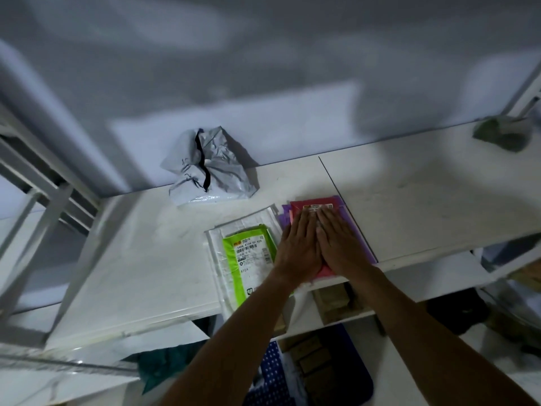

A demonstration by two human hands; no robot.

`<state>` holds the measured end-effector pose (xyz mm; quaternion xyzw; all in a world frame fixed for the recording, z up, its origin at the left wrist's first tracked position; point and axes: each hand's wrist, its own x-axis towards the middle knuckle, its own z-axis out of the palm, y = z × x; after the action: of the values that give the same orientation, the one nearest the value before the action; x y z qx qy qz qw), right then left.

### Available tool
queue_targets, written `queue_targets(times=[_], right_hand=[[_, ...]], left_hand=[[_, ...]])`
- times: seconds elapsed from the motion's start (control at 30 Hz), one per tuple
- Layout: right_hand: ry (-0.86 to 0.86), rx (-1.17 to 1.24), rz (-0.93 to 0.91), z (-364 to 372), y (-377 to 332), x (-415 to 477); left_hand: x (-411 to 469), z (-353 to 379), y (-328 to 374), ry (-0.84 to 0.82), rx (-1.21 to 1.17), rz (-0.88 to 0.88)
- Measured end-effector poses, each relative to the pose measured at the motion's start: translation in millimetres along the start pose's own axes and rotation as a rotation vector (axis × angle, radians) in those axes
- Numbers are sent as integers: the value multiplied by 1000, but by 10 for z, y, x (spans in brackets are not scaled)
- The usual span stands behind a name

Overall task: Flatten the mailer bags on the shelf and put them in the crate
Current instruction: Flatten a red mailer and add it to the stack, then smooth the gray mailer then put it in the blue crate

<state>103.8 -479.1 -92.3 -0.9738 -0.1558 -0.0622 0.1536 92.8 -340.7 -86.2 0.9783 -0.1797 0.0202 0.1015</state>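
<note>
both hands lie side by side, palms down and fingers straight, pressing on a flat red plastic mailer bag (310,207) with a white printed label near the fingertips. the left hand (298,249) and the right hand (341,244) touch along their inner edges, and neither curls round anything. under the red bag lies a flat purple plastic mailer bag (351,227), whose edges show past the right hand's outer side and beside the left hand's fingertips. both bags rest on the white shelf (146,244), reaching its near edge under the wrists.

just left of the left hand, a lime-green plastic mailer bag (248,250) with a white barcode label lies flat on a larger clear plastic bag (240,224). ahead of the left hand and to its left, well apart, a crumpled grey plastic mailer bag (222,168) with a black strip stands bunched against the grey wall. far to the right of the right hand, at the shelf's back corner, sits a blurred dark green bundle (502,134).

below the forearms, under the shelf, brown cardboard boxes (333,300) and a blue cloth with white dots (272,373) show.
</note>
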Motion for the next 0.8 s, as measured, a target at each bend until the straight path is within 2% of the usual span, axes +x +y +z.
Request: queue_targets(times=[0.13, 0.27, 0.4, 0.53, 0.63, 0.8], right_hand=[[-7, -85, -27, -140, -5, 11], [71, -40, 56, -327, -162, 150], [131, 27, 26, -359, -509, 328], [2, 146, 11, -406, -1000, 641], [-19, 142, -49, -406, -1298, 862], [-90, 184, -97, -346, -1820, 1216]], left_hand=[[-44, -161, 37, -46, 39, -16], [-81, -365, -88, -46, 86, 9], [-99, -517, -442, -39, 89, -12], [-256, -942, -822, -64, 35, -119], [-403, -1214, -1161, 14, -51, -251], [-581, -1471, -1753, 68, -44, -379]])
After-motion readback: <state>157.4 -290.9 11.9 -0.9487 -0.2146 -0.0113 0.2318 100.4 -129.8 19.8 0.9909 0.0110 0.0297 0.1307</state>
